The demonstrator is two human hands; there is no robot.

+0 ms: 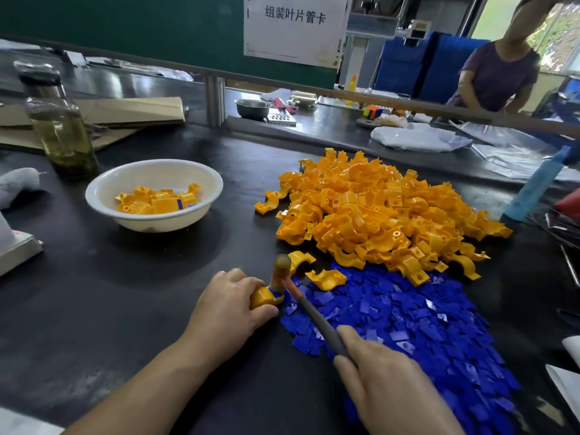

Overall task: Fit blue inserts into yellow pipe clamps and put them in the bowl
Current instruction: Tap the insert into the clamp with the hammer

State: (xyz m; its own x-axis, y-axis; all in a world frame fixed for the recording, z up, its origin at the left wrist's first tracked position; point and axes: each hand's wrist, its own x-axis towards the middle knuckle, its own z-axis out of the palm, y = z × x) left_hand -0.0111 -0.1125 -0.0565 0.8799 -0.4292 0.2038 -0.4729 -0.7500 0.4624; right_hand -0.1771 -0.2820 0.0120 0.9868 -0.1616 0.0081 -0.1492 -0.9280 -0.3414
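Your right grip is holding the mallet handle, your left grip is pinching a yellow clamp on the bench.

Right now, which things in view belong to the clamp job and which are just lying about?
Job: left hand holding a clamp; right hand gripping the mallet; clamp pile; blue inserts; white bowl.
Lying about: glass bottle; cardboard; metal bowl; plastic bag.

I see a factory assembly workshop: on the black workbench lie bulk heaps of yellow clamps and blue inserts, and behind the workbench hangs a printed sign.
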